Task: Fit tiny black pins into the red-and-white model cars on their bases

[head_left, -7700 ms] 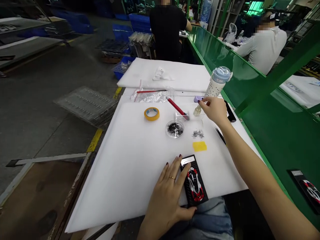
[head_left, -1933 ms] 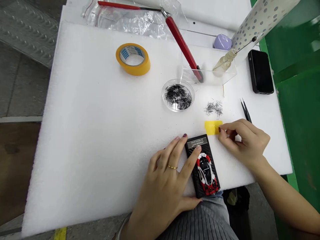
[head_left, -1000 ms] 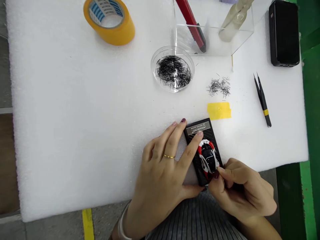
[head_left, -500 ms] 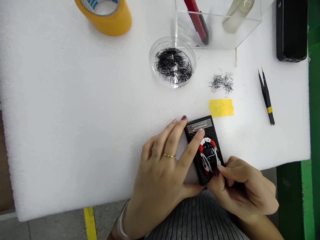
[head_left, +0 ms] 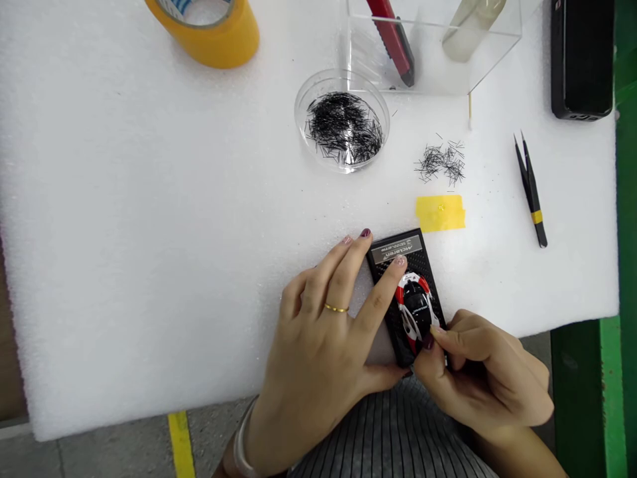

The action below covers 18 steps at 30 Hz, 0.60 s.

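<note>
A small red, white and black model car [head_left: 415, 309] sits on a black rectangular base [head_left: 398, 255] at the near edge of a white foam sheet [head_left: 149, 232]. My left hand [head_left: 323, 352] lies flat beside the base, fingers stretched out, the index fingertip resting on the car's front and the thumb against the base's near corner. My right hand [head_left: 482, 375] is closed in a pinch at the car's rear end; what the fingertips hold is too small to make out.
A yellow tape patch [head_left: 440, 212] and a heap of thin black pins [head_left: 440, 162] lie beyond the car. A clear dish of pins [head_left: 342, 123], black tweezers [head_left: 531, 192], a yellow tape roll [head_left: 209, 30], a clear box [head_left: 432, 50] and a black phone [head_left: 582, 56] stand further back.
My right hand came from the glue bottle at the back, touched the yellow tape patch, then moved to the car's rear. In the last half second hardly anything moved.
</note>
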Motion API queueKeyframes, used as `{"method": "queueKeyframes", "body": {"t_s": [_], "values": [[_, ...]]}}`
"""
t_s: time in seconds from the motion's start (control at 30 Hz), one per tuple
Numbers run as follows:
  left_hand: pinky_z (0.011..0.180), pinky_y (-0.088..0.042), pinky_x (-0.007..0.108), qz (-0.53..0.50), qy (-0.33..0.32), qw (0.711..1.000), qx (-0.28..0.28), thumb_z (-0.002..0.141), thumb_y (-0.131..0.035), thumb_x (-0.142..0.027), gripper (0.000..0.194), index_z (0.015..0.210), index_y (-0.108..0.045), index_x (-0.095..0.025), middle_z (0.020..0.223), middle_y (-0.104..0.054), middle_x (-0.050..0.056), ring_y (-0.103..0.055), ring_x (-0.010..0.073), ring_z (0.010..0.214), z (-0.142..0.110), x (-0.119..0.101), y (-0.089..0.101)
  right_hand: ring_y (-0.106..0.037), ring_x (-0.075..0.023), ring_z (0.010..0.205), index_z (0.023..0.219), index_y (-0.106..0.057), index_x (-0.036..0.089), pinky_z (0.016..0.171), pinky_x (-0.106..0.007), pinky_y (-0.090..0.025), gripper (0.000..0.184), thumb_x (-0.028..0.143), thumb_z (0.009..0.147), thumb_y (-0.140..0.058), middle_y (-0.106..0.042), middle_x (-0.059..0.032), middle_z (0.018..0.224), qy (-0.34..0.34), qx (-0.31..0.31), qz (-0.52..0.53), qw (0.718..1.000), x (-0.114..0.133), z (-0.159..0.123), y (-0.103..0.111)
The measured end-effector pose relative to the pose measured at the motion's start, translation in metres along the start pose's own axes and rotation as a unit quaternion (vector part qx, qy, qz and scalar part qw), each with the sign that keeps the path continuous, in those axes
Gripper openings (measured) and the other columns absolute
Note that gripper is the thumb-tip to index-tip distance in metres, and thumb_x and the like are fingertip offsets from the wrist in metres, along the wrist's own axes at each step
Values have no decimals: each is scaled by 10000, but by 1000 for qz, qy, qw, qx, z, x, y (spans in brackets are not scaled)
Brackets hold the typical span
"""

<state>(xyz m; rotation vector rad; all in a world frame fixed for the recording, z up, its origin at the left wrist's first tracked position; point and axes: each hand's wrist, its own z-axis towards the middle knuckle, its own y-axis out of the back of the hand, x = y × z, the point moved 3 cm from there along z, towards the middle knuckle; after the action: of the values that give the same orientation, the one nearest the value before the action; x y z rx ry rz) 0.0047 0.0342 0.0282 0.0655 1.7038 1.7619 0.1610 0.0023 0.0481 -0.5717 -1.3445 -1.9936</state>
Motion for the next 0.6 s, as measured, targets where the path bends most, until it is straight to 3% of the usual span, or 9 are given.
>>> {"method": "queueKeyframes", "body": {"t_s": [0.4, 0.6], "values": [[1065, -338, 453, -4, 7, 1000, 8, 606, -845, -699, 1037, 1463, -503, -224, 1571, -423, 197, -435, 373, 1414, 0, 0, -1, -391, -64, 495, 877, -626, 150, 409, -225, -355, 279, -87, 732, -641, -405, 62, 608, 7, -10, 15, 1000, 0, -1, -1], [1065, -342, 455, -4, 3, 1000, 5, 673, -805, -696, 974, 1466, -497, -221, 1567, -427, 196, -441, 372, 1409, 0, 1, -1, -396, -69, 480, 877, -626, 154, 396, -227, -362, 278, -78, 724, -647, -417, 65, 593, 12, -8, 14, 1000, -1, -1, -1]]}}
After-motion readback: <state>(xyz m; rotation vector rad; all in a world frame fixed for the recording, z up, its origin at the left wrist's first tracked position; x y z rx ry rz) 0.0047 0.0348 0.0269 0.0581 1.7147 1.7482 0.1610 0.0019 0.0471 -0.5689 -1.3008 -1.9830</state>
